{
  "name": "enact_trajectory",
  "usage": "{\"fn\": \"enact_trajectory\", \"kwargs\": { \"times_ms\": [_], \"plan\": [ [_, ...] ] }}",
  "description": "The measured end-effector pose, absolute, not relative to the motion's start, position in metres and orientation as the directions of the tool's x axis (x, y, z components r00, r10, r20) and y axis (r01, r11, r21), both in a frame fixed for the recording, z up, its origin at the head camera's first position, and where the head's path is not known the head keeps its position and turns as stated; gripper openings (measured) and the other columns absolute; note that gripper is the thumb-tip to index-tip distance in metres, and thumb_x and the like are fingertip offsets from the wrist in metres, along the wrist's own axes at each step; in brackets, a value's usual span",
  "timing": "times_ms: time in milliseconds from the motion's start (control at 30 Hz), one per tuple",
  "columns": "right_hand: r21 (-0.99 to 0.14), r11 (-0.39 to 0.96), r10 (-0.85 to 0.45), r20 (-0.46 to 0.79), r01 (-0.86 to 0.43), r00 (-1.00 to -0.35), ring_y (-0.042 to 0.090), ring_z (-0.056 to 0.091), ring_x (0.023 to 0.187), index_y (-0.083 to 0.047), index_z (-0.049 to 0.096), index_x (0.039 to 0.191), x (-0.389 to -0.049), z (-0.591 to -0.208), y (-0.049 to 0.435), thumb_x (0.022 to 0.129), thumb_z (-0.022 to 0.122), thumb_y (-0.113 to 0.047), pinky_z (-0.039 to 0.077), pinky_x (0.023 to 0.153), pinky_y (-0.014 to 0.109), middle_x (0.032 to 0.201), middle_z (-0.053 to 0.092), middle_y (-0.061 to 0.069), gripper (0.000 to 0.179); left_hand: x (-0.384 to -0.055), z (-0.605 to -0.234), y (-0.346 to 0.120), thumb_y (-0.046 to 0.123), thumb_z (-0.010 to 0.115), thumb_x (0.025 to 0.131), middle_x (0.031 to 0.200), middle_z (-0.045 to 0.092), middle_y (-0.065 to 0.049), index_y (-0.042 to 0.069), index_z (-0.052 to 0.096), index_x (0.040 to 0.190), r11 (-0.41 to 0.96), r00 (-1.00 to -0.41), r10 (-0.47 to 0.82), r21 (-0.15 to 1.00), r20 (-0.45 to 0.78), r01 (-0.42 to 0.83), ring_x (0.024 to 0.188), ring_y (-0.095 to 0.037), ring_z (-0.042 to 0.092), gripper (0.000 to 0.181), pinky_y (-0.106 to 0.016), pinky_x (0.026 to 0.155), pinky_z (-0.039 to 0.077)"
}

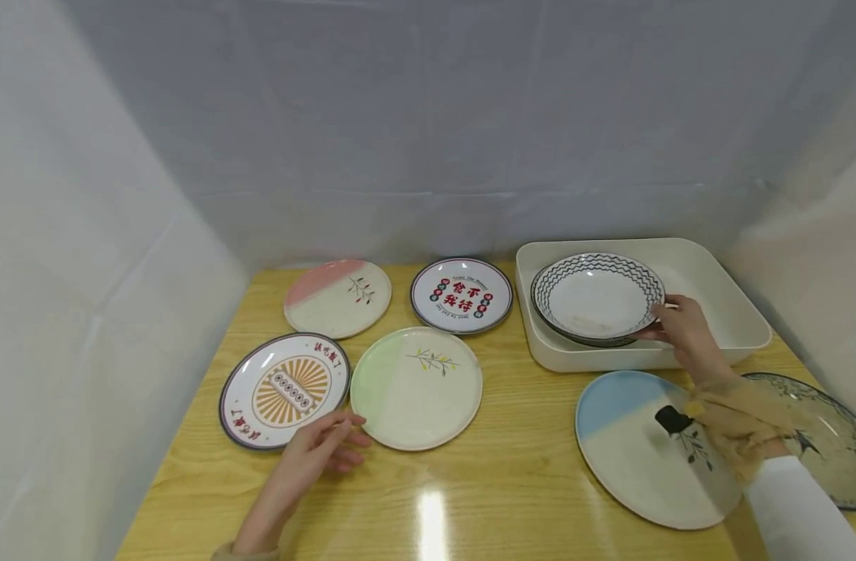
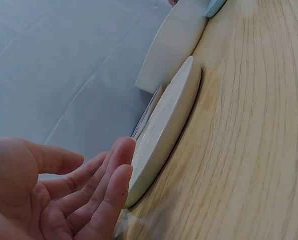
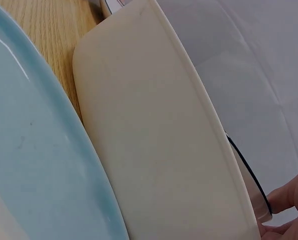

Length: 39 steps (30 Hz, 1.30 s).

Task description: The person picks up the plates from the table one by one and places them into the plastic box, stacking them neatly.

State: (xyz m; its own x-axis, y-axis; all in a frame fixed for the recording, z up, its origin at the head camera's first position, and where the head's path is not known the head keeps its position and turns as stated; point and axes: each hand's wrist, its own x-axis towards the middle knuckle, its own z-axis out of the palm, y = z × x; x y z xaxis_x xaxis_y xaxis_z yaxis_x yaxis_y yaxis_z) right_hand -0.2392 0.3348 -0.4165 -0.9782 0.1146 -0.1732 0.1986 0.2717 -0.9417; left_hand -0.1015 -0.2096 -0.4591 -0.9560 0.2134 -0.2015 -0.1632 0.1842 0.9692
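My right hand (image 1: 683,331) pinches the right rim of a white deep plate (image 1: 599,300) with a black wavy border, thumb above and fingers below. This plate sits over another dark-rimmed dish, mostly hidden, at the left end of a cream plastic bin (image 1: 732,331). In the right wrist view, the bin's side (image 3: 154,125) hides most of the plate, and its dark rim shows by the thumb. My left hand (image 1: 318,448) holds nothing, its fingers loosely bent close to the near left edge of the green-and-cream plate (image 1: 417,389).
Left of the bin lie a pink-and-cream plate (image 1: 336,300), a plate with red lettering (image 1: 463,296) and a sunburst plate (image 1: 285,391). A blue-and-cream plate (image 1: 631,460) and a dark-rimmed patterned plate (image 1: 837,448) lie in front of it. White sheeting (image 1: 413,132) encloses the table.
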Motion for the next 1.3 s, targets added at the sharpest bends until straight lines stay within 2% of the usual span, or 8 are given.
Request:
{"fn": "enact_trajectory", "kwargs": {
  "times_ms": [333,633,700,800,933,1100,1167,1300],
  "plan": [
    [-0.926,0.311,0.064,-0.206,0.216,-0.976,0.001,0.068,0.068,0.024,0.003,0.149,-0.243,-0.417,0.335,0.109,0.029,-0.012,0.062,0.072,0.022,0.138,0.037,0.040,0.060,-0.099,-0.460,-0.211,0.022,0.049,0.109,0.106,0.072,-0.023,-0.011,0.056,0.128,0.190,-0.957,0.200,0.966,-0.210,-0.173,0.085,-0.024,0.074,0.040,-0.034,0.074,0.063],
    [-0.850,0.487,0.067,-0.192,0.200,-0.979,0.001,0.068,0.062,0.024,0.014,0.148,-0.250,-0.418,0.340,0.108,0.036,-0.013,0.061,0.066,0.021,0.117,0.058,0.034,0.059,-0.099,-0.461,-0.211,0.023,0.049,0.108,0.107,0.072,-0.024,-0.010,0.056,0.128,0.192,-0.957,0.189,0.964,-0.222,-0.185,0.085,-0.026,0.074,0.040,-0.034,0.074,0.063],
    [-0.824,0.530,0.083,-0.183,0.199,-0.980,0.000,0.066,0.059,0.024,0.019,0.147,-0.251,-0.417,0.342,0.107,0.039,-0.012,0.060,0.063,0.020,0.111,0.064,0.029,0.058,-0.098,-0.461,-0.212,0.024,0.049,0.108,0.107,0.072,-0.023,-0.010,0.056,0.128,0.191,-0.957,0.186,0.963,-0.224,-0.188,0.085,-0.025,0.074,0.040,-0.034,0.074,0.063],
    [-0.788,0.578,0.082,-0.202,0.211,-0.976,-0.001,0.064,0.057,0.026,0.024,0.145,-0.252,-0.417,0.345,0.106,0.043,-0.009,0.057,0.059,0.017,0.091,0.070,0.013,0.056,-0.098,-0.462,-0.213,0.023,0.049,0.109,0.107,0.072,-0.023,-0.010,0.056,0.129,0.191,-0.956,0.184,0.962,-0.228,-0.193,0.085,-0.025,0.074,0.040,-0.035,0.074,0.063],
    [-0.737,0.639,0.052,-0.246,0.222,-0.968,0.002,0.063,0.057,0.027,0.032,0.140,-0.256,-0.417,0.346,0.104,0.046,-0.006,0.055,0.058,0.017,0.075,0.067,-0.002,0.051,-0.098,-0.462,-0.214,0.021,0.048,0.109,0.107,0.072,-0.023,-0.010,0.056,0.130,0.192,-0.955,0.186,0.962,-0.231,-0.195,0.085,-0.024,0.074,0.039,-0.035,0.074,0.064],
    [-0.645,0.736,0.044,-0.260,0.208,-0.965,0.008,0.062,0.058,0.026,0.042,0.131,-0.259,-0.420,0.350,0.103,0.051,-0.011,0.055,0.057,0.024,0.073,0.065,0.005,0.048,-0.098,-0.461,-0.215,0.021,0.048,0.109,0.107,0.072,-0.023,-0.012,0.055,0.129,0.185,-0.954,0.200,0.965,-0.222,-0.186,0.086,-0.026,0.074,0.039,-0.036,0.074,0.064],
    [-0.587,0.787,0.047,-0.248,0.189,-0.968,0.011,0.062,0.058,0.024,0.041,0.135,-0.259,-0.420,0.352,0.103,0.052,-0.017,0.053,0.057,0.025,0.073,0.064,0.010,0.053,-0.098,-0.462,-0.215,0.020,0.048,0.109,0.107,0.071,-0.023,-0.013,0.054,0.129,0.185,-0.953,0.202,0.965,-0.225,-0.189,0.086,-0.027,0.073,0.039,-0.036,0.074,0.064],
    [-0.468,0.872,0.100,-0.126,0.148,-0.987,0.016,0.062,0.053,0.023,0.035,0.140,-0.255,-0.418,0.351,0.105,0.050,-0.028,0.048,0.049,0.029,0.080,0.066,0.025,0.064,-0.098,-0.464,-0.214,0.018,0.048,0.108,0.106,0.072,-0.024,-0.015,0.054,0.128,0.204,-0.950,0.182,0.955,-0.254,-0.217,0.086,-0.026,0.073,0.039,-0.036,0.074,0.064]
  ]
}}
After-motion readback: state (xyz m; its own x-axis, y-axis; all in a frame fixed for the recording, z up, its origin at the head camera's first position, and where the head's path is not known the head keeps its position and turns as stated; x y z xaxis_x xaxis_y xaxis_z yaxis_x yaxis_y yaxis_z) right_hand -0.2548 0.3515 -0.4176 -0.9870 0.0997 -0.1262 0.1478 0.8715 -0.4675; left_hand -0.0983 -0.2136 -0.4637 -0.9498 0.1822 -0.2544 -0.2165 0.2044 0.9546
